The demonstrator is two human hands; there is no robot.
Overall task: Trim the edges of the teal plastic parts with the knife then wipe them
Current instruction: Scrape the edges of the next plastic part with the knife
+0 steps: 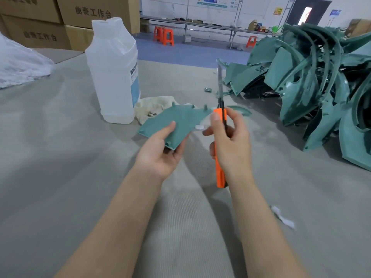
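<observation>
My left hand (160,151) holds a flat teal plastic part (176,122) by its near corner, thumb on top and fingers underneath, above the grey table. My right hand (228,141) grips an orange utility knife (219,167) upright, its long blade (220,85) pointing up and away. The knife stands just right of the part's far right tip. A cream cloth (152,107) lies crumpled on the table behind the part.
A large translucent white jug (113,71) stands left of the cloth. A big heap of teal plastic parts (313,81) fills the right side. A clear plastic bag (18,63) lies far left, cardboard boxes (66,19) behind. White scraps (283,217) lie near my right forearm.
</observation>
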